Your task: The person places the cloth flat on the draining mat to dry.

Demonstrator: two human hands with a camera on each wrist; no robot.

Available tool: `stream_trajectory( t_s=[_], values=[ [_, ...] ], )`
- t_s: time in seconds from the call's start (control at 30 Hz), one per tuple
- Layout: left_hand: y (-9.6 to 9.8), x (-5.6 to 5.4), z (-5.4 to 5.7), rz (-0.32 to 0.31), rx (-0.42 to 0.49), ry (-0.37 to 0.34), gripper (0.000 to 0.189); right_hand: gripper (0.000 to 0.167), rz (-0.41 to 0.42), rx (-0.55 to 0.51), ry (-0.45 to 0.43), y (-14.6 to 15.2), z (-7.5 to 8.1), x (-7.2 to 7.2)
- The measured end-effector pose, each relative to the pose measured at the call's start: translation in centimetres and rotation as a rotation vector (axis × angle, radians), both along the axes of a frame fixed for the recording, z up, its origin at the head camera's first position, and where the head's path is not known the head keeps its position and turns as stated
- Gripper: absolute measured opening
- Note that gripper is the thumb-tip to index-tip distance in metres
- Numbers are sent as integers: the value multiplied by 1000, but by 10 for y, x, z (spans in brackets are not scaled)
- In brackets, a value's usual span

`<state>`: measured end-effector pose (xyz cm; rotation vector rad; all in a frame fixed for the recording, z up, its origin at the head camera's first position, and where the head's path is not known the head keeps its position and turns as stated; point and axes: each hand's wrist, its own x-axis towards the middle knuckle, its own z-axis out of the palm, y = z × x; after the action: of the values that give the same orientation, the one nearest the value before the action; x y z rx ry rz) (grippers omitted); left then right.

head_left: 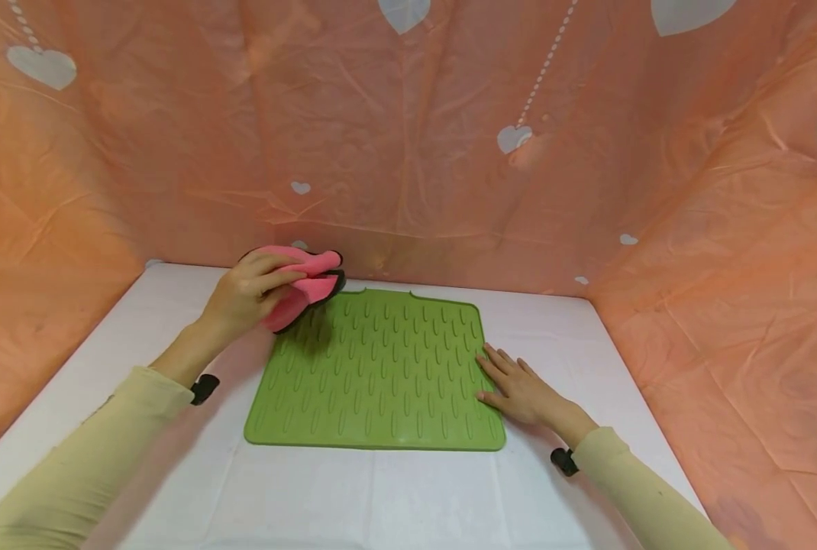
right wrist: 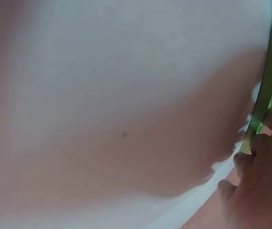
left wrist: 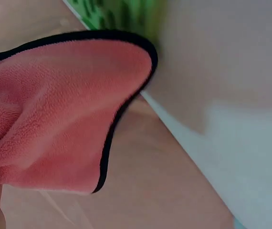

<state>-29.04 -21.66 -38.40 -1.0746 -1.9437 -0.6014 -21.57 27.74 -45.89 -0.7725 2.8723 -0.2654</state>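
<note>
My left hand (head_left: 247,290) grips a bunched pink cloth (head_left: 288,305) with a dark edging, raised over the far left corner of a green ridged mat (head_left: 381,367). In the left wrist view the fleecy cloth (left wrist: 69,105) spreads out with its black border, and only a bit of the hand shows at the lower left. My right hand (head_left: 521,389) lies on the mat's right edge, fingers spread and fairly straight. From the right wrist, the fingers of that hand (right wrist: 262,176) reach the mat's green rim (right wrist: 269,71).
The mat rests on a white table (head_left: 381,496). Orange sheeting (head_left: 395,153) printed with pale hearts hangs close behind the table and along both sides. A black wrist strap piece (head_left: 205,389) sits at the left wrist, another (head_left: 563,461) at the right.
</note>
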Motion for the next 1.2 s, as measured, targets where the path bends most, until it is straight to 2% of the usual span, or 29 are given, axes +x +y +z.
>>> stream_trajectory(
  t_s=[0.13, 0.3, 0.63, 0.83, 1.03, 1.2],
  values=[
    [20, 4, 1, -66, 13, 31, 41, 73, 29, -11, 10, -2, 2, 0],
    [41, 9, -1, -127, -4, 38, 41, 72, 36, -31, -4, -4, 3, 0],
    [76, 19, -11, -212, -109, 69, 37, 72, 30, -35, -6, -4, 3, 0],
    [94, 27, -23, -264, -179, 80, 39, 72, 33, -24, 4, -4, 2, -1],
    [104, 36, -38, -292, -293, 33, 39, 72, 35, -27, 1, -4, 1, -1],
    [107, 40, -50, -315, -350, 9, 37, 71, 35, -29, -1, -5, 3, 0]
  ],
)
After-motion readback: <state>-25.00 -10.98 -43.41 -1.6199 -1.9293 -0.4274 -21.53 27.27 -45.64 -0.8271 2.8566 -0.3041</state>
